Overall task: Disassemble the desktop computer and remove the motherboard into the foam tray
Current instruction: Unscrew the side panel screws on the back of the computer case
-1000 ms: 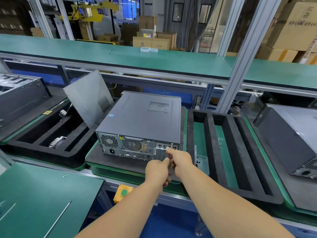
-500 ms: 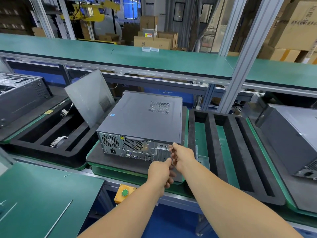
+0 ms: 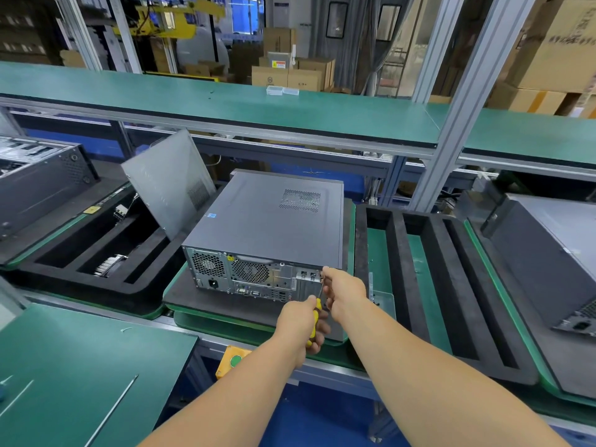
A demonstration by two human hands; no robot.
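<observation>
Fingers of the left hand [image 3: 301, 327] wrapped round a yellow-handled screwdriver [image 3: 317, 312], right hand [image 3: 343, 293] fingers pinching its shaft, tip now raised to the top rear corner of the desktop computer [image 3: 267, 227]. Probably starting on the cover screw, so early days. One closed case on the middle pad, one foam tray [image 3: 429, 285] beside it, empty.

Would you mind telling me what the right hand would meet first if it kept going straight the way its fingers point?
Most likely the rear panel of the desktop computer: the right hand points at the panel's upper right corner with its fingertips already at the edge, steadying the shaft of the screwdriver. Depth is hard to judge, but nothing lies between.
</observation>
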